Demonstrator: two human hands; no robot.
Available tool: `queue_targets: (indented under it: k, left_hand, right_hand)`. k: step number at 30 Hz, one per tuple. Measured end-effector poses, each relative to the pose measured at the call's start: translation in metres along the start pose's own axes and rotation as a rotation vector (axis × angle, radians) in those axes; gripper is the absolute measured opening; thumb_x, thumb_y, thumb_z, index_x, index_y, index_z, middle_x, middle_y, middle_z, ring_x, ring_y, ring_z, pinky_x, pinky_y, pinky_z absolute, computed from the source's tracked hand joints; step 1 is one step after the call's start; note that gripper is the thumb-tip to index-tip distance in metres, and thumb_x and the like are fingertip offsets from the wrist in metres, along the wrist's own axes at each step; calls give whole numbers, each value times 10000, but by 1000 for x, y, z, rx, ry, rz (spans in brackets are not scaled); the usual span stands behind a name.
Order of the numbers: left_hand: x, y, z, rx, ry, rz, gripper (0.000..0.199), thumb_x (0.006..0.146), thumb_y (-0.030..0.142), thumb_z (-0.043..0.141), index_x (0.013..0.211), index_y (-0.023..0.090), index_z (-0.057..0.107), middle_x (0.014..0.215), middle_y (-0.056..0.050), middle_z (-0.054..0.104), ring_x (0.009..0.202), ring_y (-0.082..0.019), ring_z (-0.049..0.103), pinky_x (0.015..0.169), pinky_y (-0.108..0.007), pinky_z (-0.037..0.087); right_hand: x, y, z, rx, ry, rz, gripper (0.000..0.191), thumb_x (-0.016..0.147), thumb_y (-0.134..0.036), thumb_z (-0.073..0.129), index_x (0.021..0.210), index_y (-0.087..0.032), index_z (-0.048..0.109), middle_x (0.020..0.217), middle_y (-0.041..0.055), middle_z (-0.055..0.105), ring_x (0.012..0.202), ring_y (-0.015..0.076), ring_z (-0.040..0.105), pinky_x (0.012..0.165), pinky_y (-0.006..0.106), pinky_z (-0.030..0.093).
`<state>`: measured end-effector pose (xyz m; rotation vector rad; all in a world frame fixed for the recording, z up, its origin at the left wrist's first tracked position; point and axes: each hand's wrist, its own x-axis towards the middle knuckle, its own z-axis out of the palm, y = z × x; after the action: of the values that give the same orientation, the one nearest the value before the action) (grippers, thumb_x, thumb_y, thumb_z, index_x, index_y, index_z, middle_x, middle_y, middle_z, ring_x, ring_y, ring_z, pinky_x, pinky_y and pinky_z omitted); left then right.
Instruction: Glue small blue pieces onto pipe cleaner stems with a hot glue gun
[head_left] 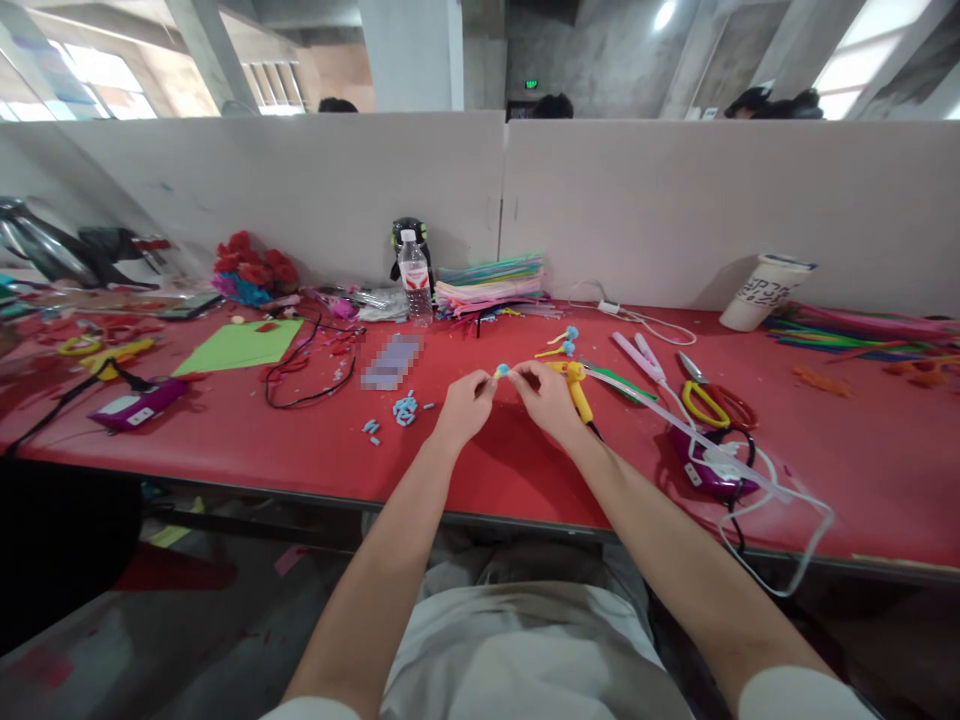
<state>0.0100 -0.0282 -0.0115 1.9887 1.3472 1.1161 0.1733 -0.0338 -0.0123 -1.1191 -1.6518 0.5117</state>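
Note:
Between my two hands, above the red table (502,460), is a small blue piece with a little yellow on it (502,370). My left hand (469,403) pinches its left side, fingers closed. On its right side the fingers of my right hand (541,392) are pinched too. A yellow glue gun (579,392) lies just right of my right hand, partly hidden by it. Behind that hand rest small blue flower-like pieces on yellow stems (570,340). Short light-blue bits (405,409) are scattered left of my left hand.
Scissors (709,395), a pink straightener-like tool (645,360) and a purple power strip (712,465) with cords lie right. A bottle (415,280) and pipe cleaners (491,287) stand near the divider (322,190). Left are green paper (236,347) and another purple strip (139,403).

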Motion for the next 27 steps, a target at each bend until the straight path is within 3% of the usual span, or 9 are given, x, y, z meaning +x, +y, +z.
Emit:
queue_targets:
  k: [9, 18, 21, 27]
  left_hand:
    - [0, -1, -1, 35, -44, 15, 290, 886, 331, 452, 650, 169, 499, 603, 25, 454, 594, -108, 386, 585, -250, 275]
    - [2, -4, -4, -7, -48, 9, 291, 878, 353, 447, 672, 158, 508, 628, 17, 474, 619, -108, 401, 595, -245, 277]
    - [4, -6, -9, -63, -68, 3, 282, 855, 354, 473, 662, 154, 512, 619, 22, 455, 622, -105, 398, 591, -244, 276]
    - [5, -6, -14, -283, -169, -70, 303, 813, 374, 506, 602, 162, 458, 552, 38, 381, 546, -91, 341, 550, -249, 256]
  right_hand:
    - [1, 5, -1, -64, 0, -27, 259, 885, -414, 520, 824, -183, 620, 848, 81, 683, 752, 199, 608, 736, 331, 465]
    - [-4, -6, -4, 7, 72, 29, 254, 853, -414, 556, 842, -170, 623, 809, 64, 681, 728, 183, 623, 714, 319, 500]
    - [-4, -5, -3, 80, 40, 56, 239, 816, -371, 593, 927, -166, 645, 879, 73, 695, 791, 190, 650, 755, 330, 523]
    - [-1, 0, -1, 339, -100, 247, 368, 710, -317, 662, 1051, -177, 640, 942, 82, 715, 872, 198, 672, 842, 363, 527]
